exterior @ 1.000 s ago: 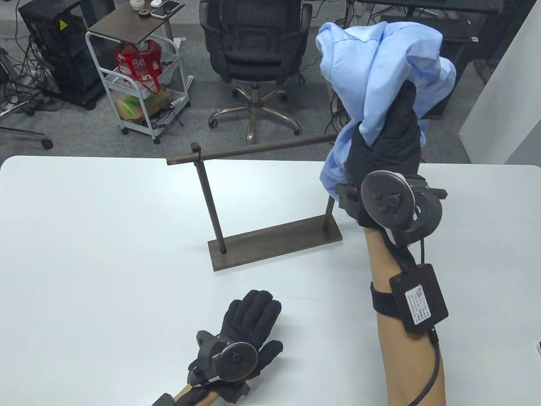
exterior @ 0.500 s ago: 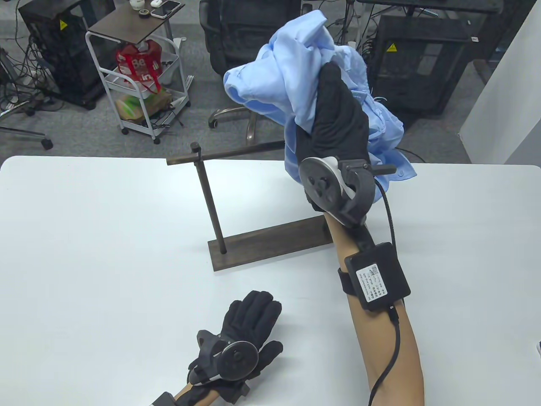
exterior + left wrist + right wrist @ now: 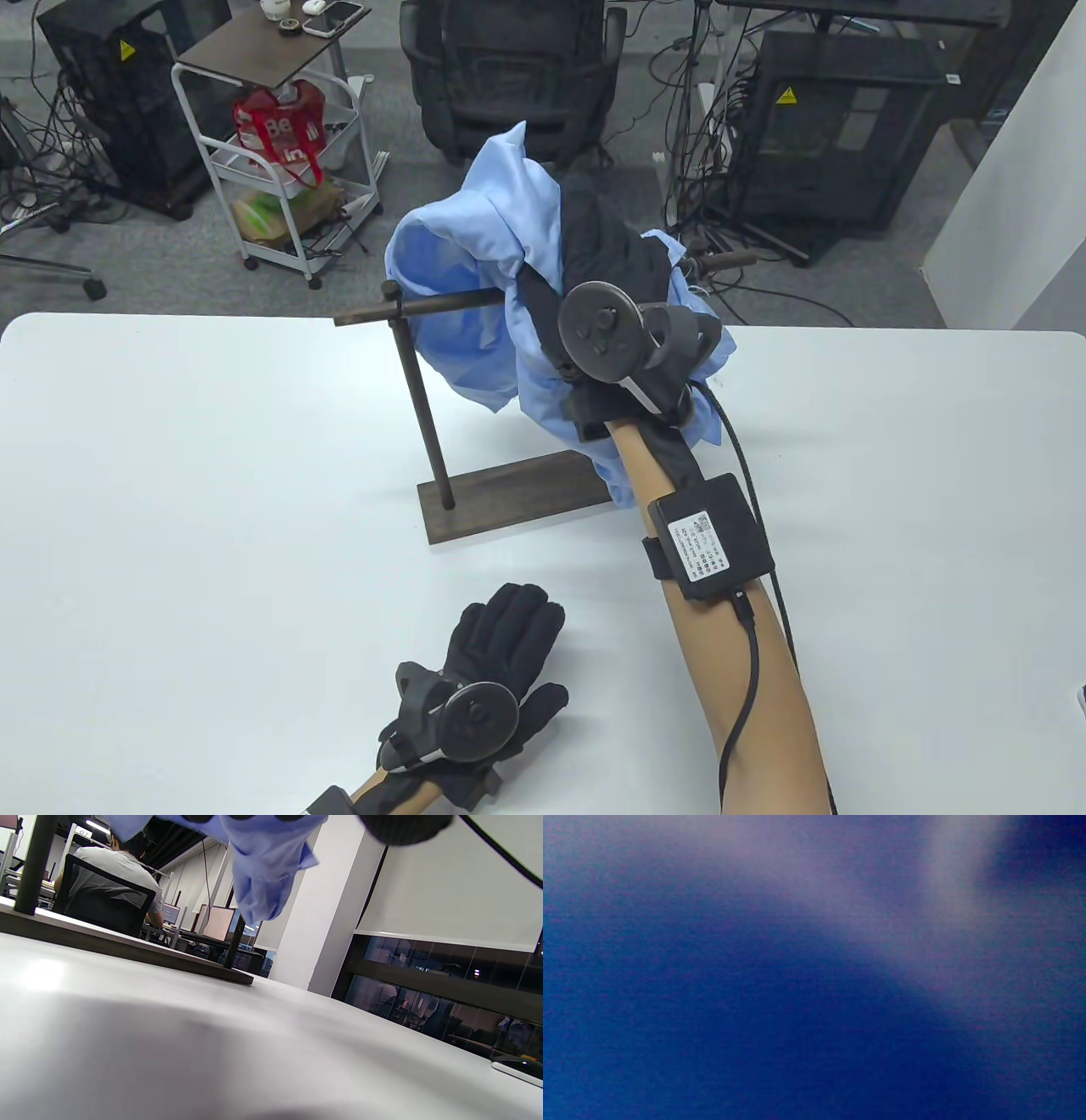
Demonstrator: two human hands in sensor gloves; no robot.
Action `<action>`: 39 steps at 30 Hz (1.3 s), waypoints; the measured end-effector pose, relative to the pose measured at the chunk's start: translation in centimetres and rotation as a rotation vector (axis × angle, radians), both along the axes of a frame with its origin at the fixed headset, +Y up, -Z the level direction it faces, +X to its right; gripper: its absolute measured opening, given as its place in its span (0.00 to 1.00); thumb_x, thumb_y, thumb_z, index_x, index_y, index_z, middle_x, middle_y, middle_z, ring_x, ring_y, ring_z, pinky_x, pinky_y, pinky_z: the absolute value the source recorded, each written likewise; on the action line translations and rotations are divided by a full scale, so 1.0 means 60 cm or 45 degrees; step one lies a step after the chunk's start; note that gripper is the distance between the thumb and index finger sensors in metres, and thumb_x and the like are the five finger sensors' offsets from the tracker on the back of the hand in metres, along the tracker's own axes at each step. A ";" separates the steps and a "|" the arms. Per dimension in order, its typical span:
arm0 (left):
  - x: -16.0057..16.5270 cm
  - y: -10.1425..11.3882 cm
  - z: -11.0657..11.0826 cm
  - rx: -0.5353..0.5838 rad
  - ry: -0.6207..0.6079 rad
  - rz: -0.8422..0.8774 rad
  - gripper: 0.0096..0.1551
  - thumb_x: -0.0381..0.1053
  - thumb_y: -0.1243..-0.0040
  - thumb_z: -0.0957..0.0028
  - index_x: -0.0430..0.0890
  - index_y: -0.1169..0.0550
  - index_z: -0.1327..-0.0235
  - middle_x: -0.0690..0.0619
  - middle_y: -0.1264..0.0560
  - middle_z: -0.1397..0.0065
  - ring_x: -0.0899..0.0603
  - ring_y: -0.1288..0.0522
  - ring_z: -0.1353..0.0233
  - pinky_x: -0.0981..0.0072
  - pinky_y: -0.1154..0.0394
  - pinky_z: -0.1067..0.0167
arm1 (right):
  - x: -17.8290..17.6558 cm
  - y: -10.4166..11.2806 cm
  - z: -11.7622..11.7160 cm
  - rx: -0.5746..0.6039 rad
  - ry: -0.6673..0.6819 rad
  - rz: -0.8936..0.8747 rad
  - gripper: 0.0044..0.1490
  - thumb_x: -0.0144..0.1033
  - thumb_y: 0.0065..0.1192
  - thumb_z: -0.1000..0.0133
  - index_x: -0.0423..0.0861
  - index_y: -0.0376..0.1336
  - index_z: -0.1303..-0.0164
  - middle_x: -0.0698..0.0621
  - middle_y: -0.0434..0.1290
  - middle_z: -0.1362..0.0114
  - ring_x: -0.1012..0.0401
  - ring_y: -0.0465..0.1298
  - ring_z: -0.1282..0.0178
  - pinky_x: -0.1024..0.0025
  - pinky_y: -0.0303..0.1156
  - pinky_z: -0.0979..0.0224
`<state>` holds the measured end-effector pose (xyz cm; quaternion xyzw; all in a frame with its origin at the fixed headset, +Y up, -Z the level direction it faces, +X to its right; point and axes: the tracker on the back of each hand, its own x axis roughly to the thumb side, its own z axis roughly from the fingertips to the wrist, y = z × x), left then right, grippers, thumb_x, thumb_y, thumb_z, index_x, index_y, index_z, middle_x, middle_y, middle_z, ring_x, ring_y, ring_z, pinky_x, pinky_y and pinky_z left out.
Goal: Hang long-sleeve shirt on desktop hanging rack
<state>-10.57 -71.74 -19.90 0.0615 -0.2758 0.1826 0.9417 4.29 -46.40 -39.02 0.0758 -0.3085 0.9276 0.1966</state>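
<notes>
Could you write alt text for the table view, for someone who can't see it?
A gloved right hand holds a bunched light-blue shirt over the bar of a dark rack on a white table. The left hand rests flat nearby.

Room inventory: grey carpet floor [image 3: 543, 280] showing beyond table; black office chair [image 3: 509, 81] standing centre-back; white trolley [image 3: 280, 161] w/ dark top sitting left; black PC towers [image 3: 831, 127] flanking; cables trailing; white roller blind [image 3: 449, 891] hanging over dark window.
</notes>
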 end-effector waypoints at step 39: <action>0.004 -0.001 0.002 0.033 0.001 0.001 0.50 0.66 0.48 0.55 0.50 0.49 0.21 0.49 0.52 0.15 0.37 0.50 0.14 0.31 0.46 0.24 | 0.150 -0.011 0.297 0.112 0.252 0.110 0.48 0.63 0.51 0.39 0.46 0.51 0.14 0.37 0.53 0.10 0.36 0.55 0.13 0.28 0.49 0.20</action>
